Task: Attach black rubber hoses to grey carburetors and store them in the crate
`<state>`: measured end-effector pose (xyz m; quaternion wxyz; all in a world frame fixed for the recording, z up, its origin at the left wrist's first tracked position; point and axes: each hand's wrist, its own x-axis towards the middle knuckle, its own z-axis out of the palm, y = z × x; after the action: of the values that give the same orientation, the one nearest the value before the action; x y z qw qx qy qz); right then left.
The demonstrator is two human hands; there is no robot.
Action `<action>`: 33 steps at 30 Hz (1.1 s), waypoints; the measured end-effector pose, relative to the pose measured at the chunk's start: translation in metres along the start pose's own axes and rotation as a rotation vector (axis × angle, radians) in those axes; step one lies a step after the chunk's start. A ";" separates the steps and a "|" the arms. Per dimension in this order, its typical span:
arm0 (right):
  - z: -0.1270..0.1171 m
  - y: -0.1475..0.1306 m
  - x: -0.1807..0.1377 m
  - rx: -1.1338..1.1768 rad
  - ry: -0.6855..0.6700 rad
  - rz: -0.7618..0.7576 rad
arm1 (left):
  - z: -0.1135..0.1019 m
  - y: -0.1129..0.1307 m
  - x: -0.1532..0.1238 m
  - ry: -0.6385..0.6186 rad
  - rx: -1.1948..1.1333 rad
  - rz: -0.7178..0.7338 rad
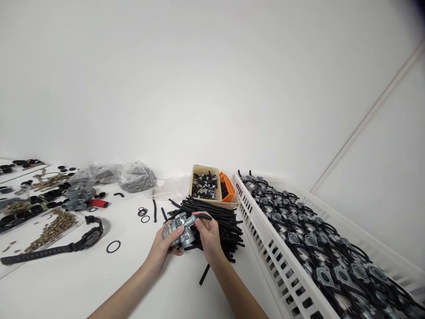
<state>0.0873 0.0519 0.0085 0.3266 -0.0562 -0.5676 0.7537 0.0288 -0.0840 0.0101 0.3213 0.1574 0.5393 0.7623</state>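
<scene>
My left hand (163, 248) grips a small silver metal carburetor (177, 228) from below, just above the white table. My right hand (207, 232) pinches a short black rubber hose (203, 216) at the carburetor's top right side. Both hands hover over the near edge of a pile of black hose pieces (224, 221).
A long white crate (282, 266) at the right holds several carburetors with hoses. A tan box (206, 185) of black parts and an orange bin (227, 187) stand behind the pile. A black wristwatch (66, 246), rubber rings (113, 246), brass screws (53, 228) and plastic bags (136, 176) lie left.
</scene>
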 end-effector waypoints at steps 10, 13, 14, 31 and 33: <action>0.011 -0.006 -0.003 0.085 0.042 0.100 | 0.000 0.004 -0.003 0.047 0.164 0.167; 0.012 -0.005 -0.004 0.092 0.065 0.149 | 0.000 0.002 -0.004 0.051 0.251 0.257; 0.012 -0.004 -0.005 0.096 0.071 0.157 | 0.000 0.001 -0.005 0.057 0.280 0.289; 0.020 -0.018 -0.010 0.311 -0.045 0.216 | -0.001 0.001 -0.003 0.130 0.039 0.143; 0.020 -0.016 -0.011 0.295 -0.034 0.202 | -0.001 0.002 -0.004 0.122 0.054 0.145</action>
<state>0.0936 0.0319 0.0270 0.2442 -0.0518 -0.4479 0.8585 0.0304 -0.0875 0.0117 0.2273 0.1578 0.5653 0.7771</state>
